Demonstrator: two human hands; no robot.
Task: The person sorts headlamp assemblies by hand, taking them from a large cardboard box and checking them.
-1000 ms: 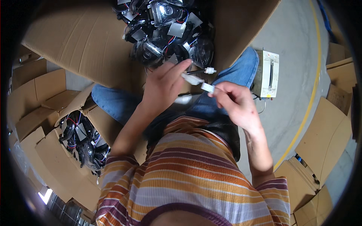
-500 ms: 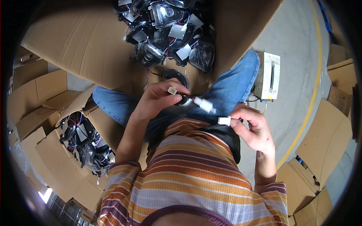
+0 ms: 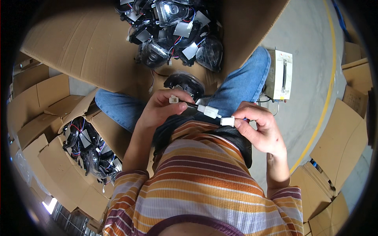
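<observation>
My left hand pinches a short dark cable between thumb and fingers. A small white connector shows at its fingertips. Out to the right of these fingers sticks a longer white plug connector on the same dark cable. In the thumb and forefinger of my right hand is a white connector housing with a blue wire behind it. The two connectors meet end to end or nearly so; whether they are joined I cannot tell. A black lamp unit lies just beyond my left hand, partly hidden by it.
Ahead stands a large open cardboard box with a heap of black lamp units with wires. Another box of such lamps is at my left. A pale power unit with a handle stands on the floor by my right knee.
My right hand has moved slightly left, bringing its connector to the tip of the plug. The left hand has shifted a little left and turned, and more of the lamp behind it shows.
</observation>
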